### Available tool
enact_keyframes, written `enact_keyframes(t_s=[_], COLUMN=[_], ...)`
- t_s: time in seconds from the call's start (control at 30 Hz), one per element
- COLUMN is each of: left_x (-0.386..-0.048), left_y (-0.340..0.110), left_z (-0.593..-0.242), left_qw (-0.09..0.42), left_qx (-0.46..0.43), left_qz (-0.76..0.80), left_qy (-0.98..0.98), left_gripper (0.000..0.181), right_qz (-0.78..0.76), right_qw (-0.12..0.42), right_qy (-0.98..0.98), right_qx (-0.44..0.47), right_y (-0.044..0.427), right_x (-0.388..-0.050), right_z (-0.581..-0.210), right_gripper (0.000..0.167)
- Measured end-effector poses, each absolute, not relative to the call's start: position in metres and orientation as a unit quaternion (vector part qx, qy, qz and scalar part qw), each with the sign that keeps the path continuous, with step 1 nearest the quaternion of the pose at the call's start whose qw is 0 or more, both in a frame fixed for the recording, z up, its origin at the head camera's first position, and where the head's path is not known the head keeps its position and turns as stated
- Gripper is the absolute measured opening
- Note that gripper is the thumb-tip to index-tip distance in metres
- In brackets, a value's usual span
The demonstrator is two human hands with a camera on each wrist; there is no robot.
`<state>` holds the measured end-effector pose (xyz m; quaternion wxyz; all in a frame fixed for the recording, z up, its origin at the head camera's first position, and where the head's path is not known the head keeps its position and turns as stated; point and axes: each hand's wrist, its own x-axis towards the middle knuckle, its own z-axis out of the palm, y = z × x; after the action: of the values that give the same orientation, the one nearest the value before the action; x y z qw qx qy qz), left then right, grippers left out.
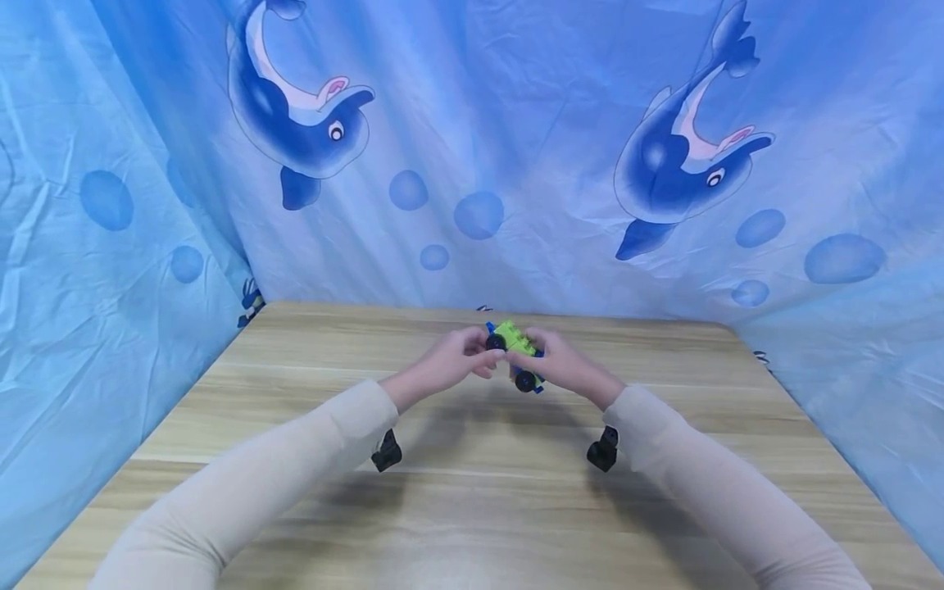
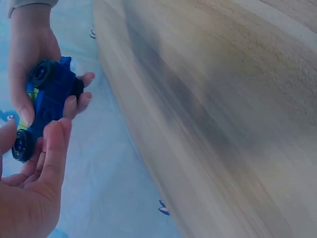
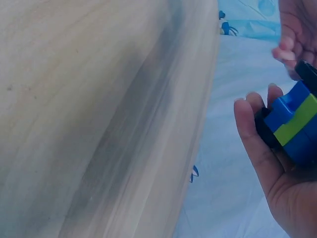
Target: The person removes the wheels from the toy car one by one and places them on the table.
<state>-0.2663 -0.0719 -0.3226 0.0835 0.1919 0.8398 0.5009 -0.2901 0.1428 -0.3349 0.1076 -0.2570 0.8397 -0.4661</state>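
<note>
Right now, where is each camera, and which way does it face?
Head: worn on the head, facing forward and down at the toy car, wooden tabletop and dolphin curtain; left hand, right hand and sleeves show.
Left wrist: worn there, facing the toy car's blue underside; both hands show.
Right wrist: worn there, facing the toy car's blue and green end; both hands show.
Shared: both wrist views catch tabletop and toy car.

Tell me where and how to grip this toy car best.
Grip the toy car by its body between the wheels, from the right, thumb and fingers on opposite sides, as the right hand does; the wheels protrude and would probably turn.
</note>
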Motion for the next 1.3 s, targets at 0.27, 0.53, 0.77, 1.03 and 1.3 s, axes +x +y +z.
enact_keyframes(t_s=[0.27, 0.53, 0.77, 1.03, 1.3], left_x=[-0.263, -0.261, -0.260, -0.263, -0.268], left_y=[-0.066, -0.064, -0.063, -0.064, -0.062], left_z=[-0.323, -0.324, -0.323, -0.323, -0.319], left_qw=[0.047, 0.024, -0.008, -0.016, -0.010], left_qx=[0.197, 0.199, 0.189, 0.180, 0.170], left_qz=[0.492, 0.472, 0.433, 0.421, 0.405], left_qy=[0.847, 0.858, 0.881, 0.889, 0.898], left_gripper=[0.028, 0.033, 0.033, 0.033, 0.035], right_qz=[-0.457, -0.440, -0.428, -0.429, -0.444], right_qw=[0.086, 0.075, 0.081, 0.102, 0.113], right_qy=[0.839, 0.852, 0.856, 0.850, 0.849], right_qx=[-0.282, -0.274, -0.277, -0.287, -0.264], right_y=[0.136, 0.131, 0.132, 0.131, 0.132], right_x=[-0.285, -0.282, -0.281, -0.283, -0.284], right_z=[-0.336, -0.339, -0.340, -0.341, -0.342], right_gripper=[0.039, 0.041, 0.040, 0.037, 0.039])
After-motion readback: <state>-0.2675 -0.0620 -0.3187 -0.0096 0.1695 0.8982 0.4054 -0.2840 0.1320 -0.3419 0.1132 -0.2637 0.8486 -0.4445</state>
